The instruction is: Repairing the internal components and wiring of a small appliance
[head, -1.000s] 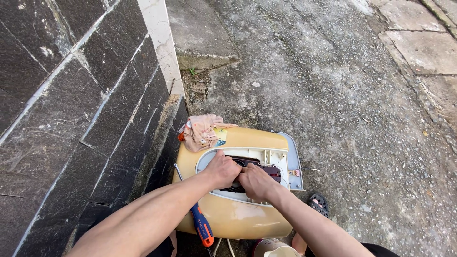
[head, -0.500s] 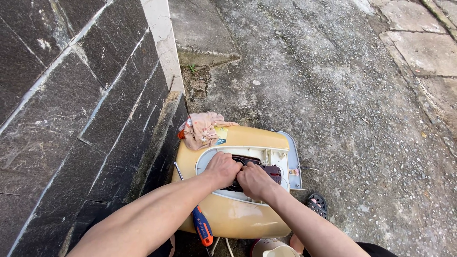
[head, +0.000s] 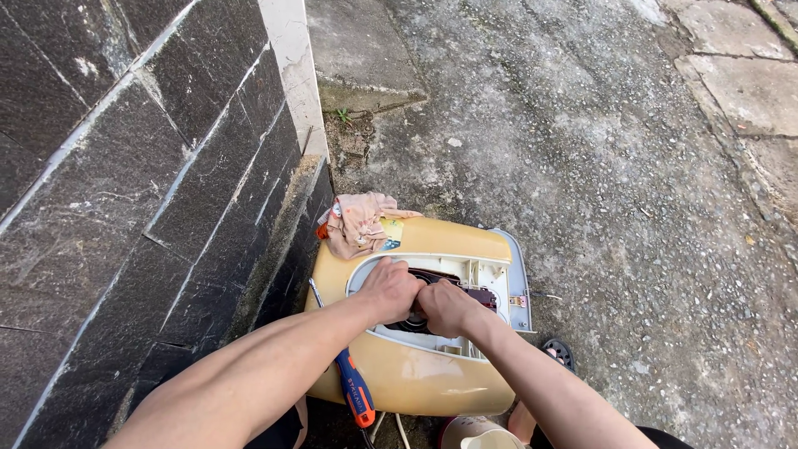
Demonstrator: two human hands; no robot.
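A cream-yellow appliance housing (head: 432, 241) lies on the concrete ground beside a dark stone wall. Its top is open, showing a white inner frame and a dark round part (head: 478, 295). My left hand (head: 389, 289) and my right hand (head: 447, 306) are side by side inside that opening, both pressed onto the dark part with fingers curled. What the fingers grip is hidden under the hands. A crumpled pink cloth (head: 359, 221) lies on the housing's far left corner.
A screwdriver with a blue and orange handle (head: 353, 397) rests along the housing's left side, under my left forearm. The dark stone wall (head: 125, 208) stands close on the left. Rough concrete ground (head: 598, 166) spreads to the right. A cream cup rim (head: 478, 434) shows at the bottom.
Both hands stay in the opening; my right hand has shifted slightly left, closer to my left hand. The housing and cloth have not moved.
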